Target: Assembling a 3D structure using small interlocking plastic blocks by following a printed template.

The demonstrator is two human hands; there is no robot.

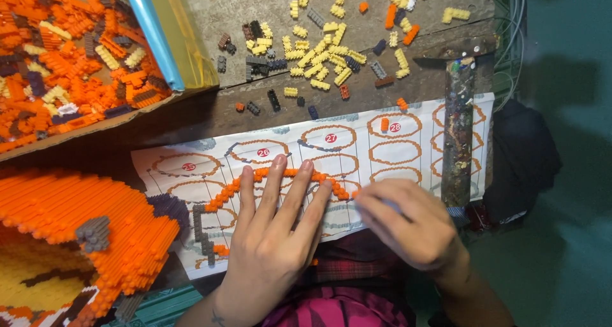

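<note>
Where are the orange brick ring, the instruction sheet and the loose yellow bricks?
orange brick ring (220, 196), head view, left arc beside the fingers.
instruction sheet (408, 150), head view, bare printed area at right.
loose yellow bricks (322, 59), head view, middle of the pile.

A single head-worn camera looks steeply down, close over the wooden table (210, 113) and instruction sheet (357, 142), the person's lap at the bottom edge, the far tabletop at the top.
</note>
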